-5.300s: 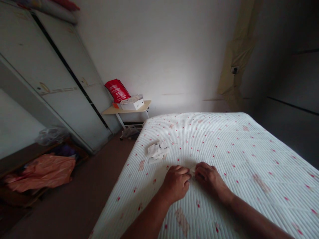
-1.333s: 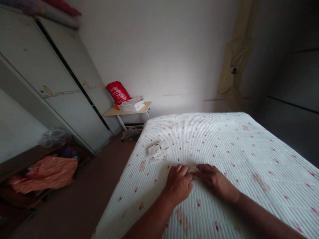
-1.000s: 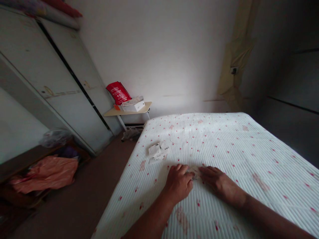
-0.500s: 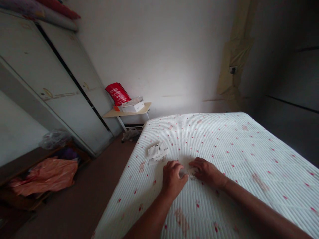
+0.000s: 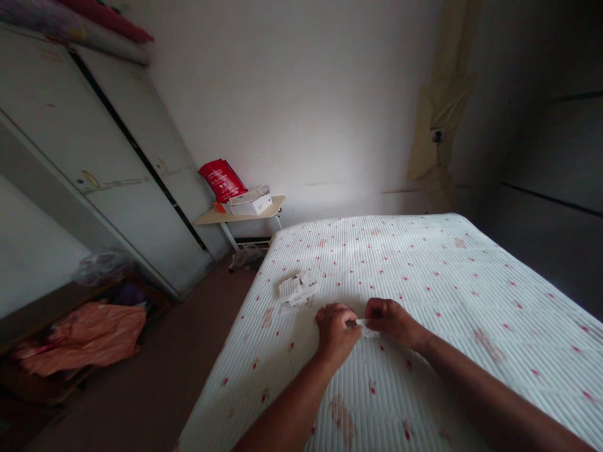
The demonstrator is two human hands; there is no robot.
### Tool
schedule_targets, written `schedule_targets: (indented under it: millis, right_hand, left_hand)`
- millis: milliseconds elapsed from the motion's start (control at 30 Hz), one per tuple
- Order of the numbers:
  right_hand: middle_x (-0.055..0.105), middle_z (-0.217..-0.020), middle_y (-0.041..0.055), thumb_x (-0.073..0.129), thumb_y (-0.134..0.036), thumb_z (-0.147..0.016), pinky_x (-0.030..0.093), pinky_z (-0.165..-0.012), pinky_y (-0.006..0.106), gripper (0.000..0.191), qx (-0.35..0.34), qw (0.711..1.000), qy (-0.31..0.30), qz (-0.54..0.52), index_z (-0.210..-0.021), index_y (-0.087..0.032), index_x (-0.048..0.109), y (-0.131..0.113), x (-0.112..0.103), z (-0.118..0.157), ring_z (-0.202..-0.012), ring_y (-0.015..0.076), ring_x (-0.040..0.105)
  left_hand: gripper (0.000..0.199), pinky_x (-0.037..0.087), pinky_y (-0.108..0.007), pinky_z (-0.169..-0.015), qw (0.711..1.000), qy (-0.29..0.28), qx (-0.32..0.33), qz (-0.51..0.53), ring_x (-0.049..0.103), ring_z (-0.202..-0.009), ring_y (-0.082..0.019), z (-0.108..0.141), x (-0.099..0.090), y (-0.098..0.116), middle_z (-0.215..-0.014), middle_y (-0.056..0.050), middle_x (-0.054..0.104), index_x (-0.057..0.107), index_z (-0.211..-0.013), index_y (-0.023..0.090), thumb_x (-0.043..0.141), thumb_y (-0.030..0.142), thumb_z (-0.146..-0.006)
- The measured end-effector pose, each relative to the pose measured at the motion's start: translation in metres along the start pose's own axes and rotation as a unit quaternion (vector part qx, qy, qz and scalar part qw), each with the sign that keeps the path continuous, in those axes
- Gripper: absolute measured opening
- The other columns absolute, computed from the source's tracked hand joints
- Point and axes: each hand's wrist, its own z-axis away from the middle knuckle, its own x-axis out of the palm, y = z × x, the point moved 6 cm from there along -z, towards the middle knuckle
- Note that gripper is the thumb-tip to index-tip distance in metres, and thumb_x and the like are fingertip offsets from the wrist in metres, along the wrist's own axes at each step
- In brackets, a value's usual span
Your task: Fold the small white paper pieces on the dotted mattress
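Observation:
Above the bed's middle, my left hand [image 5: 338, 329] and my right hand [image 5: 393, 321] are close together, fingertips pinched on a small whitish piece of paper [image 5: 370, 329] between them. Fingers cover most of the piece, so its full shape is hidden. Beyond my left hand lies a loose pile of printed paper pieces [image 5: 296, 287], apart from both hands. Everything rests on a white ribbed bedcover [image 5: 452, 389] with small red flowers and faint brownish figures.
At the far left corner, a small table [image 5: 211, 218] holds a red bag [image 5: 222, 180] and a white box [image 5: 258, 204]. A wardrobe [image 5: 136, 182] lines the left side. Orange plastic [image 5: 89, 336] lies on a low shelf. A wall socket [image 5: 437, 135] is at the back.
My fingers have closed on the small piece of paper, which lay on the bedcover between my hands. My left hand has shifted slightly right; the paper pile stays put.

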Motion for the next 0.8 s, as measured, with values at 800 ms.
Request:
schedule_targets:
  millis: [800]
  right_hand:
    - [0.061, -0.078, 0.0036, 0.051, -0.016, -0.084, 0.037, -0.069, 0.027, 0.015, -0.194, 0.922, 0.051, 0.332, -0.08, -0.019, 0.065, -0.022, 0.014, 0.031, -0.077, 0.0153, 0.056]
  left_hand:
    - [0.011, 0.041, -0.034, -0.08, 0.976, -0.057, 0.185, -0.1, 0.051, -0.078, -0.018, 0.016, 0.009, 0.015, -0.069, -0.003, 0.056, 0.063, -0.065, 0.019, 0.058, 0.013, -0.072]
